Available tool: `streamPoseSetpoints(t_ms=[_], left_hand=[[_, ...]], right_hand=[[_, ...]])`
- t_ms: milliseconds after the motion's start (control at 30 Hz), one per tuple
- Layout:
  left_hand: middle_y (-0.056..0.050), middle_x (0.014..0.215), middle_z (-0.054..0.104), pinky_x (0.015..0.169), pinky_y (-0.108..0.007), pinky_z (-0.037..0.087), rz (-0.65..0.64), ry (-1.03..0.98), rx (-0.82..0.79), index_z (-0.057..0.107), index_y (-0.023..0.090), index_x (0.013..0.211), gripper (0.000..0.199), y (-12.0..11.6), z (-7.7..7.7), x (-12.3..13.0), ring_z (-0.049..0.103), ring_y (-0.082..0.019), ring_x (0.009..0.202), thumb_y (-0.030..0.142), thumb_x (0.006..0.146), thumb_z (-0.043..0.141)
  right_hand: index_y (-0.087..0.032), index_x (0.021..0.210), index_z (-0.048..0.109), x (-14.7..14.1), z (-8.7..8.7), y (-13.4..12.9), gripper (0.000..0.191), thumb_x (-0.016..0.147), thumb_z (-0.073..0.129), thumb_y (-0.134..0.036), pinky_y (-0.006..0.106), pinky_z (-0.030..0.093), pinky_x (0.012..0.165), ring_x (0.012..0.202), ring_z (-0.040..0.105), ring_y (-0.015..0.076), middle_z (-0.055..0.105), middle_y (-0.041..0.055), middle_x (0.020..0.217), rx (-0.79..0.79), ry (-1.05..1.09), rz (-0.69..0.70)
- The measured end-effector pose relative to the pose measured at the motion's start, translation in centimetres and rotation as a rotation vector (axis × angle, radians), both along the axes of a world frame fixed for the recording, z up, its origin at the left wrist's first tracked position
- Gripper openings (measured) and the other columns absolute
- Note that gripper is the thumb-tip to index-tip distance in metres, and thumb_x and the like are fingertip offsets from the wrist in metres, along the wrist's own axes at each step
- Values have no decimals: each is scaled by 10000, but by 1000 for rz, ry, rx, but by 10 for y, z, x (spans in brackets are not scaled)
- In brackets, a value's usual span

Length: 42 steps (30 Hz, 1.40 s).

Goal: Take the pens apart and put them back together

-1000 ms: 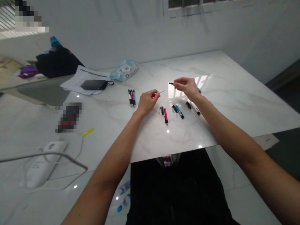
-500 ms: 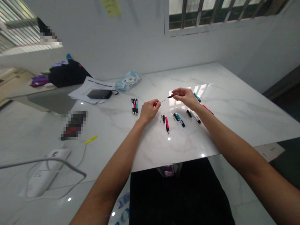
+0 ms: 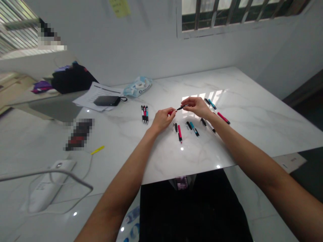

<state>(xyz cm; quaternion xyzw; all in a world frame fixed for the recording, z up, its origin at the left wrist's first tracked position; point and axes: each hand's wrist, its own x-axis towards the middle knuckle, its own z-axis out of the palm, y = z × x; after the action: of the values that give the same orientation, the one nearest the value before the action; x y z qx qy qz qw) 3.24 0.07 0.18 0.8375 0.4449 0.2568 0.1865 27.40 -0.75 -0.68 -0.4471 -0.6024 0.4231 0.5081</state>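
My left hand (image 3: 163,120) is closed around a red pen barrel (image 3: 170,113), mostly covered by the fingers. Between finger and thumb, my right hand (image 3: 196,107) pinches a black pen grip section (image 3: 182,107), whose tip meets the front end of the red barrel. Below the hands lie pen parts: a black grip (image 3: 176,127) beside a red pen barrel (image 3: 180,133), a teal pen barrel (image 3: 194,129) with another black piece, and a white pen barrel (image 3: 210,126). Under and beyond my right wrist are a teal pen (image 3: 212,104) and a red pen (image 3: 223,117).
Three pens (image 3: 144,114) stand in a row left of my left hand. Farther back are a black phone-like case (image 3: 107,101) on papers (image 3: 84,97) and a blue-white plastic packet (image 3: 138,86). A white power strip (image 3: 50,188) with cables lies at lower left.
My right hand has moved slightly down and left, bringing the black grip section onto the thin refill that stuck out of the red barrel. The gap between both parts has closed.
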Motion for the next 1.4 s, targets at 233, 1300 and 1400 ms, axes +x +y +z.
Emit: streamPoseSetpoints(t_ms=[233, 1300, 1400], left_hand=[[-60, 989, 832, 838, -305, 504, -94, -19, -29, 792, 213, 1335, 393, -3, -1, 7, 712, -200, 842, 301, 1072, 514], [-73, 899, 780, 772, -323, 457, -107, 39, 27, 791, 200, 1055, 322, -3, -3, 10, 666, -214, 801, 338, 1104, 505], [-69, 872, 770, 772, -326, 455, -114, 41, 25, 789, 199, 1019, 351, -4, -2, 11, 656, -213, 785, 339, 1113, 481]], right_hand=[[-214, 949, 812, -6, -3, -2, 388, 673, 965, -439, 437, 645, 988, 986, 817, 248, 853, 66, 990, -4, 24, 30], [-223, 936, 805, 4, 2, -9, 321, 936, 812, -544, 361, 561, 720, 727, 733, 197, 818, 56, 814, 82, -335, 35], [-215, 882, 799, 5, 1, -8, 313, 944, 820, -521, 359, 551, 733, 726, 726, 195, 805, 54, 780, 65, -361, 40]])
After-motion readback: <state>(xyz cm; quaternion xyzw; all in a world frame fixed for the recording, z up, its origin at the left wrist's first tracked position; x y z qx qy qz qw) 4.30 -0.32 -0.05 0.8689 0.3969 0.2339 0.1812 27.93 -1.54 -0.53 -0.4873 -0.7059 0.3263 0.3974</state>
